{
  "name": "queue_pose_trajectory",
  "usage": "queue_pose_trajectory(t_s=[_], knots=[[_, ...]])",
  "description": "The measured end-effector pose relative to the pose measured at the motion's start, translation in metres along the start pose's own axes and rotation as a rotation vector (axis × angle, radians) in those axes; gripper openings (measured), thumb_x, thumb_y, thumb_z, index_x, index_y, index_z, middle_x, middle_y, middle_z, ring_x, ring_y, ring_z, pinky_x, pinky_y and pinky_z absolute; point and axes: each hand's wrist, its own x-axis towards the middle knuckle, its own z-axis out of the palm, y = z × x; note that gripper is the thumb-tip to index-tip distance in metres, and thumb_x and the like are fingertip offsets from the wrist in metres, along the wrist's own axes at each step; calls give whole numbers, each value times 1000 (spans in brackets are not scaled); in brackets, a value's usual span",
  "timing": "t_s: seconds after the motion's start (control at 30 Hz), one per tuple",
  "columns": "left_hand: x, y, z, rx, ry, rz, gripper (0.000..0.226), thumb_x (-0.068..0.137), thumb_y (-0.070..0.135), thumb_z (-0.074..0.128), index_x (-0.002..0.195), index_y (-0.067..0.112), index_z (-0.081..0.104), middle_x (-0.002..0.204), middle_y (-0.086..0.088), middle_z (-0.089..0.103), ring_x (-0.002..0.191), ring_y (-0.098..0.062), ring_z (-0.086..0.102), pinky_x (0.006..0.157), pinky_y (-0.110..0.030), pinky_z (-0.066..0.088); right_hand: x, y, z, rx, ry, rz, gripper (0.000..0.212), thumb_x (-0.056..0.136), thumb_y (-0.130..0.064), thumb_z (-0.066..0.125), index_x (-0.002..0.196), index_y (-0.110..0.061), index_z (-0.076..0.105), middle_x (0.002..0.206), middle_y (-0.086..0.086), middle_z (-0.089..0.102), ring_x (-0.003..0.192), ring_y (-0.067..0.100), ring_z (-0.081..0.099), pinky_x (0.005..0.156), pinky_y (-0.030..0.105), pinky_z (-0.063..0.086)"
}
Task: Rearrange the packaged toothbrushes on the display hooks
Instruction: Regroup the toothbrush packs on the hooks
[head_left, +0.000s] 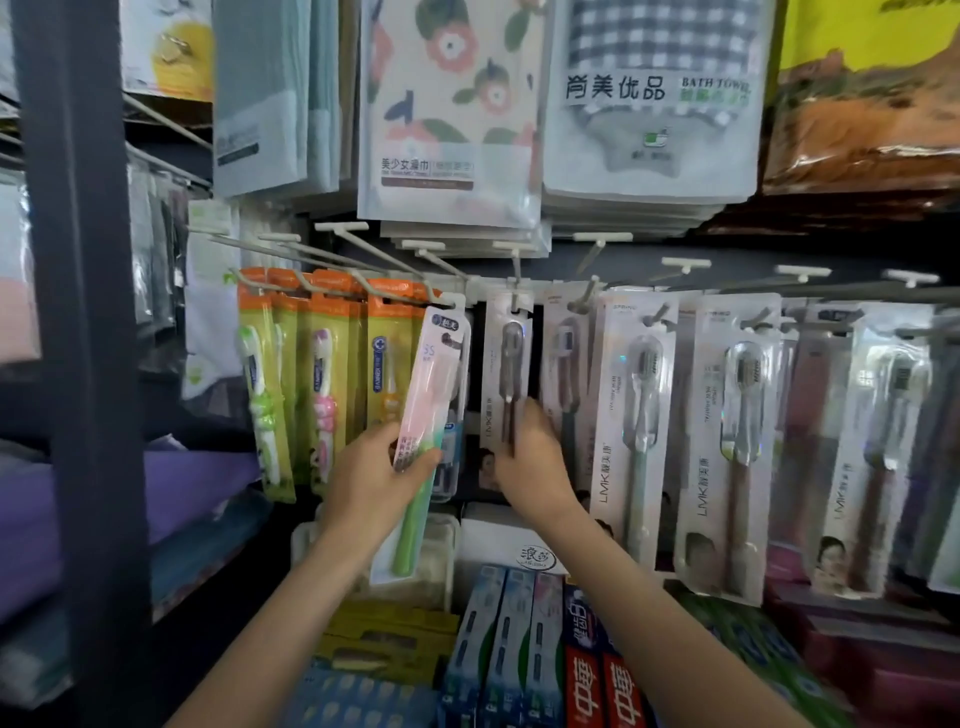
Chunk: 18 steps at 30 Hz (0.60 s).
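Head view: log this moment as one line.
left hand: grips pink-green toothbrush pack, tilted | right hand: pinches dark toothbrush pack hanging on hook | step: rehanging pending

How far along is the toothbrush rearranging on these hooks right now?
Mid-job. Done: the orange-carded kids' toothbrushes and the LMK packs hang in rows. In hand: the left hand grips a pink and green toothbrush pack tilted near its hook, while the right hand holds a dark-brush pack still hanging. Left: hanging the pink pack.
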Motion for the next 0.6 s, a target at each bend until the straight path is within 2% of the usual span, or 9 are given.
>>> queue_pose_trajectory(t_s=[0.07, 0.17, 0.27, 0.33, 0.37, 0.43, 0.5, 0.53, 0.6], knots=[[-2, -8, -3, -23, 18, -9, 32, 83, 23, 66, 112, 10, 63, 101, 2, 64, 90, -13, 59, 75, -24, 42, 11, 0, 10, 35, 57, 68, 52, 88, 0, 48, 135, 2, 27, 133, 21, 39, 124, 33, 41, 103, 43, 37], [-4, -17, -4, -41, 7, -22, 32, 83, 23, 67, 111, 9, 64, 101, 0, 66, 92, -15, 60, 74, -24, 42, 22, -2, 18, 57, 144, 146, 54, 89, -7, 53, 135, -2, 27, 133, 19, 41, 125, 32, 41, 105, 40, 37], [-5, -21, -6, -39, 15, -13, 30, 83, 23, 66, 110, 10, 64, 95, 5, 64, 86, -12, 59, 67, -19, 39, 25, -3, 23, 57, 200, 109, 52, 87, -7, 56, 132, -4, 29, 124, 19, 49, 115, 33, 50, 97, 42, 44], [-5, -23, -8, -49, 31, 4, 29, 83, 23, 66, 110, 11, 64, 91, 10, 61, 84, -8, 57, 65, -15, 38, 20, -7, 26, 30, 216, 35, 57, 87, -4, 55, 135, -6, 26, 126, 20, 48, 112, 34, 52, 93, 44, 47], [-6, -23, -10, -53, 35, 11, 29, 83, 23, 66, 109, 11, 64, 90, 11, 61, 83, -7, 57, 66, -14, 39, 15, -10, 26, 8, 211, -4, 62, 87, -3, 54, 140, -7, 21, 131, 19, 44, 109, 32, 54, 90, 40, 49], [-6, -23, -13, -61, 30, 17, 28, 83, 24, 66, 108, 11, 64, 88, 11, 62, 82, -9, 59, 68, -19, 43, 6, -18, 23, -78, 182, -77, 74, 89, -2, 50, 147, -10, 4, 140, 15, 35, 93, 26, 58, 73, 34, 51], [-6, -23, -15, -78, 24, 23, 27, 82, 24, 67, 105, 10, 64, 86, 11, 63, 80, -8, 60, 71, -22, 47, -3, -27, 17, -238, 154, -146, 81, 90, -1, 48, 147, -10, -8, 142, 13, 31, 81, 21, 54, 61, 29, 44], [-6, -22, -16, -91, 25, 30, 27, 82, 23, 67, 105, 11, 64, 85, 15, 61, 80, -2, 58, 70, -18, 46, -7, -31, 12, -326, 132, -167, 81, 89, -2, 47, 147, -9, -9, 142, 14, 31, 81, 22, 54, 60, 28, 40], [-6, -19, -17, -107, 27, 45, 28, 82, 21, 67, 108, 11, 63, 85, 23, 56, 80, 7, 53, 68, -8, 40, -13, -38, 2, -494, 57, -179, 77, 89, -5, 46, 147, -6, -4, 139, 15, 34, 95, 29, 58, 63, 30, 39]])
